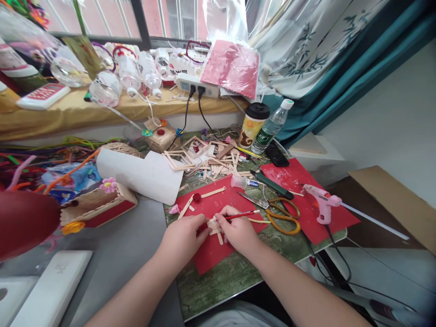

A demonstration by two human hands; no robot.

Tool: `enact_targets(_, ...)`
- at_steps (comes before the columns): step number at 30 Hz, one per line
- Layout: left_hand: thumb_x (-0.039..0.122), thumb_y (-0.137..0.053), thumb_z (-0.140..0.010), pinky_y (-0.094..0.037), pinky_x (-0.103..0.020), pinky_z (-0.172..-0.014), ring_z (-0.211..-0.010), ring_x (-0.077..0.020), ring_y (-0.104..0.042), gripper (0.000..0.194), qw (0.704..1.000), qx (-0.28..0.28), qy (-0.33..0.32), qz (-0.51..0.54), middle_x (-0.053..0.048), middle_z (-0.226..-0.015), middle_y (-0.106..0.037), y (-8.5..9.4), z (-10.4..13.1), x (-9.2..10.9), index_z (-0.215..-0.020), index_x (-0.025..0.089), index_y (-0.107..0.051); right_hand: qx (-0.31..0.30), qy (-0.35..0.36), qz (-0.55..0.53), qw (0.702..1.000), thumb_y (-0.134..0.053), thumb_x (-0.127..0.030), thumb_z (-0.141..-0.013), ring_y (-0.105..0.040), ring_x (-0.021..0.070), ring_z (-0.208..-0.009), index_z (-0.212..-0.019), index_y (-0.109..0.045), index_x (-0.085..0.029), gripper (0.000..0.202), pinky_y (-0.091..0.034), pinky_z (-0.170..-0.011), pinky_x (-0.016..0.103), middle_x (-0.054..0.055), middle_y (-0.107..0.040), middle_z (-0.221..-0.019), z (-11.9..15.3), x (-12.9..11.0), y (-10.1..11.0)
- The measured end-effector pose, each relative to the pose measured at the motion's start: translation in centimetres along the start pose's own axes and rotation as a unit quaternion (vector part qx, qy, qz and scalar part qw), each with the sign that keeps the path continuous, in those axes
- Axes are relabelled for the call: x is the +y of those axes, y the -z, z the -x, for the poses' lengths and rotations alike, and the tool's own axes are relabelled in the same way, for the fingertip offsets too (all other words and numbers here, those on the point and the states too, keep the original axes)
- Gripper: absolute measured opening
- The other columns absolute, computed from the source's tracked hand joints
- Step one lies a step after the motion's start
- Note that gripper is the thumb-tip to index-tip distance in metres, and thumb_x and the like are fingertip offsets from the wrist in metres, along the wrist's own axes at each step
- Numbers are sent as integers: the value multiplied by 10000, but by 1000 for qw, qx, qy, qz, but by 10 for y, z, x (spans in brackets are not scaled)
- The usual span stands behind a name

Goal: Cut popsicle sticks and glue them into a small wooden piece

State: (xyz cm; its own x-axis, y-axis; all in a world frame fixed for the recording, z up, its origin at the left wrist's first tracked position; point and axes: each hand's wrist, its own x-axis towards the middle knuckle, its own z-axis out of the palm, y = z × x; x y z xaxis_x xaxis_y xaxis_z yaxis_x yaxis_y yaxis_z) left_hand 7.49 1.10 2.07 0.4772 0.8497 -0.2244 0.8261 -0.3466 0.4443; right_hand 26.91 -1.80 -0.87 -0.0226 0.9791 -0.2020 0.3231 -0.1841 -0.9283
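Low over a red sheet (208, 259), my left hand (185, 234) pinches the left side of a small piece made of pale wooden sticks (215, 227). My right hand (238, 229) is closed at the piece's right side, with a red pencil (243, 214) held in it and pointing right. One stick of the piece sticks out toward me between the hands. Farther back on the sheet are a dark red rose (196, 198), loose sticks (213, 192) and a small pink flower (174, 209). My fingertips partly hide the piece.
Scissors with orange handles (284, 218) lie to the right, near a green cutter (275, 185). A pink glue gun (322, 202) rests on another red sheet. Behind are a stick pile (221, 159), a lidded cup (252, 125) and a water bottle (270, 129). A decorated box (102, 211) stands left.
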Motion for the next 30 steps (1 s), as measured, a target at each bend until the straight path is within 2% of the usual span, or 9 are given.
enact_targets(21,354,-595,-926,-259,-262,-581,-713,-151,-583,147,1000,-8,4,3,24,-778,-664,-2,-2,-1,-828,249,-564,19,10,6,1000,-532,-401,-1013,-597,133,-461,-809,-555,-242,260,-453,-526,237,-73,-570,-507,0,-2,-3)
enact_targets(30,358,-597,-930,-265,-261,-579,-711,-148,-586,146,1000,-7,-1,3,28,-778,-666,-2,-2,-1,-834,249,-574,4,11,3,1000,-528,-380,-1015,-580,125,-435,-808,-550,-238,252,-450,-517,229,-81,-555,-487,0,-3,-2)
